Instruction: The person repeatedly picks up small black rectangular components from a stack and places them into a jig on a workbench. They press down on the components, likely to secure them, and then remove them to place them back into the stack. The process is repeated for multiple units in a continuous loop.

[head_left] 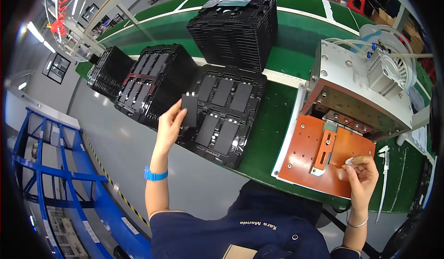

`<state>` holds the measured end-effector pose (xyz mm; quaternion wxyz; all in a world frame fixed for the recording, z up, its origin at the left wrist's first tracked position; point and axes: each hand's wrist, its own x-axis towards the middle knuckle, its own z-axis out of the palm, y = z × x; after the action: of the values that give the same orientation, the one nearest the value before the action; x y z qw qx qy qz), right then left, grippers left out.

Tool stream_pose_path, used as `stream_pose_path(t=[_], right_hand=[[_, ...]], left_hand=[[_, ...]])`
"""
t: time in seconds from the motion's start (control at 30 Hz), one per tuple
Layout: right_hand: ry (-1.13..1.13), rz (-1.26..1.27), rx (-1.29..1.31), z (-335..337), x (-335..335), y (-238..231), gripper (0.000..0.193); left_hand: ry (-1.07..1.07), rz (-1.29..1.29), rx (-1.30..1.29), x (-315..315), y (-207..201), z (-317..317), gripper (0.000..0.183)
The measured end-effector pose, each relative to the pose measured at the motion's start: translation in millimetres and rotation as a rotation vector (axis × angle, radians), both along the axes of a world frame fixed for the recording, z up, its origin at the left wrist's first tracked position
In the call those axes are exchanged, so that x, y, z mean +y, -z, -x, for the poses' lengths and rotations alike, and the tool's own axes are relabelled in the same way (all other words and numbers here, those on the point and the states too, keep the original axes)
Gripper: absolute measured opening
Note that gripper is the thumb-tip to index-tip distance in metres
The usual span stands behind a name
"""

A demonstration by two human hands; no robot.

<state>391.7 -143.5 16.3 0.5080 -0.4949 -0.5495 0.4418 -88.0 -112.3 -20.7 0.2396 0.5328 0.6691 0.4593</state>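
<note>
My left hand (170, 125) is closed on a flat black pouch battery cell (189, 112), pinching its left side between thumb and fingers. The cell stands nearly upright, its small silver tabs at the top, over the left edge of a black plastic tray (249, 143). Several similar black cells (223, 92) lie in that tray's pockets. My right hand (363, 178) is pinched shut over the right front of an orange plate (296, 145). Something small and whitish shows at its fingertips, too small to name. A slotted orange bar (326, 149) is fixed on the plate.
A metal press fixture (340, 69) with a cylinder and tubes stands behind the plate. A caliper (384, 180) lies at right on the green bench (273, 120). Tall stacks of black trays (236, 32) stand behind and at left. A blue rack (60, 175) is on the far left.
</note>
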Motion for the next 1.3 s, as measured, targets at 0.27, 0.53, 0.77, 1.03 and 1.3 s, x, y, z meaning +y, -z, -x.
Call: stream_pose_path(t=[0.27,0.53,0.77,1.03,1.3], right_hand=[[-0.051,0.041,-0.057,-4,4,2,0.012],[-0.045,0.039,-0.098,-4,3,3,0.011],[-0.078,-0.014,-0.170,-2,2,2,0.012],[-0.087,-0.038,-0.201,-2,3,1,0.014],[-0.058,-0.036,-0.196,-1,2,2,0.015]], left_hand=[[-0.280,0.030,0.791,-20,1,8,0.032],[-0.162,0.215,0.530,-19,10,19,0.033],[-0.218,0.213,0.342,-29,16,29,0.043],[-0.066,0.104,-0.518,-25,-20,35,0.038],[-0.051,-0.012,-0.472,-10,-96,125,0.042]])
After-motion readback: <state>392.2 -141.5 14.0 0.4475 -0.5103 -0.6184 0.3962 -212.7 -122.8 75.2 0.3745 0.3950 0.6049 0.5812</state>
